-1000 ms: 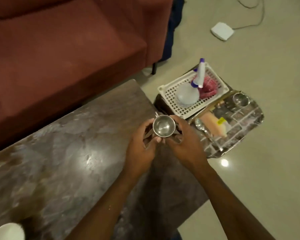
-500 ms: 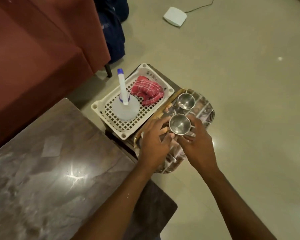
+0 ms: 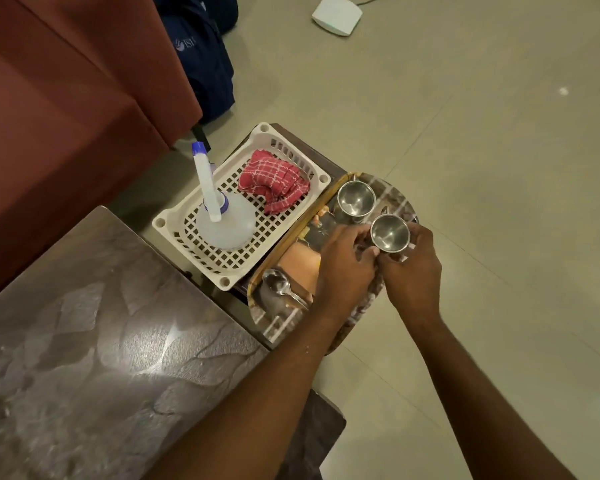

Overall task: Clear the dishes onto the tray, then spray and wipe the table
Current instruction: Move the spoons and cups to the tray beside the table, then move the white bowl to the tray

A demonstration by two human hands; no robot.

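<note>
Both my hands hold a small steel cup (image 3: 390, 233) over the far right part of the patterned tray (image 3: 277, 325). My left hand (image 3: 346, 268) grips its left side and my right hand (image 3: 413, 271) its right side. A second steel cup (image 3: 356, 201) stands upright on the tray just beyond, close beside the held one. A steel spoon (image 3: 280, 287) lies at the tray's near end. The marble table (image 3: 111, 358) fills the lower left. A spray bottle (image 3: 219, 216) and a red checked cloth (image 3: 274, 185) sit in a white plastic basket (image 3: 187, 237) left of the tray.
A red-brown sofa (image 3: 66, 98) runs along the upper left. A dark blue bag (image 3: 205, 64) leans beside it on the floor. A white device (image 3: 336, 15) lies on the tiled floor at the top. Basket and tray rest on a low dark stool.
My hands carried the steel cup from above the table's end out over the tray, to a spot next to the second cup. The view swung right, away from the table.
</note>
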